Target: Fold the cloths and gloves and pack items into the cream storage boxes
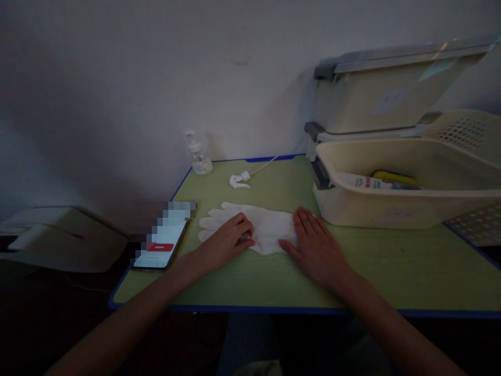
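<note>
A white glove (270, 222) lies flat on the green tabletop, its fingers pointing left and its cuff to the right. My left hand (230, 237) rests over the glove's palm area, fingers curled in and closed on a bit of the white material near the thumb. At the cuff end, my right hand (315, 243) lies flat, fingertips touching the cuff edge and thumb held apart. Behind the glove is a white spray trigger head (238, 179) with a thin tube running to the back right.
A phone (162, 235) with a lit screen lies at the table's left edge. A clear pump bottle (200, 156) stands at the back left by the wall. On the right, an open cream bin (376, 209) holds a few packets, with a lidded box (376, 99) behind it.
</note>
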{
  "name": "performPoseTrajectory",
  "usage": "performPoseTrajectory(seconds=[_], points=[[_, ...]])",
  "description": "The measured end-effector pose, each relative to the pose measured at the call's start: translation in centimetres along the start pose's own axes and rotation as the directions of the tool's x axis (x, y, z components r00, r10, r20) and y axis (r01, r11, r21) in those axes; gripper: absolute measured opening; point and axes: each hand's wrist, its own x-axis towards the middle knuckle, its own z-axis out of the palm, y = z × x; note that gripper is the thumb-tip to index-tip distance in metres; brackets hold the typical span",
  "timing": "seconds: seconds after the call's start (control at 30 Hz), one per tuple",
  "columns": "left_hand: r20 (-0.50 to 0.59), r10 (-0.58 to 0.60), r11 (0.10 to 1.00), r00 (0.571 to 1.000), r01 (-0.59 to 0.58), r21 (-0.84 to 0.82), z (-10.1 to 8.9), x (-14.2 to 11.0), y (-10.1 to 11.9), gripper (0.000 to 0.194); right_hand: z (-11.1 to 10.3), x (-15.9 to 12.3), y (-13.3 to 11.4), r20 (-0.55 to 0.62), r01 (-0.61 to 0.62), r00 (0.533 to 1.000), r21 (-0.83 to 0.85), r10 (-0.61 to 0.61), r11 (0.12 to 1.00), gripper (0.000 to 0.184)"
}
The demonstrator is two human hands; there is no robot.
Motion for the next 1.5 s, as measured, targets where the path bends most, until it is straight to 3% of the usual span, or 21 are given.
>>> performPoseTrajectory(seconds=[0.2,0.4,0.63,0.83,1.2,1.3,1.5], points=[[0.013,0.029,0.998,0.999,-0.029,0.052,0.3,-0.5,0.1,0.006,-0.1,0.0,0.0,-0.012,0.004,1.000,-0.003,-0.004,1.000,0.074],[-0.104,-0.068,0.992,0.992,0.079,0.100,1.6,-1.1,1.1,0.011,0.3,-0.1,0.1,-0.025,0.007,1.000,0.006,-0.006,1.000,0.075],[-0.123,-0.109,0.976,0.986,0.130,0.177,2.1,-1.1,1.6,0.018,0.5,0.0,1.0,-0.025,0.053,0.998,0.120,-0.050,0.991,0.080],[-0.120,-0.097,0.968,0.988,0.122,0.218,2.4,-1.2,1.4,0.020,0.0,0.2,2.7,-0.070,0.050,0.997,0.303,-0.030,0.952,0.047],[-0.134,-0.087,0.975,0.987,0.112,0.192,2.5,-1.3,1.4,0.019,-0.8,-2.6,2.5,-0.268,-0.086,0.950,0.267,0.160,0.960,0.030],[-0.143,-0.082,0.976,0.986,0.109,0.190,2.5,-1.3,1.3,0.019,-0.8,-3.0,2.3,-0.252,-0.162,0.941,0.249,0.225,0.955,0.027],[-0.148,-0.068,0.977,0.987,0.096,0.192,2.6,-1.3,1.4,0.020,-1.5,-2.2,1.7,-0.114,-0.235,0.952,0.326,0.285,0.916,0.015]])
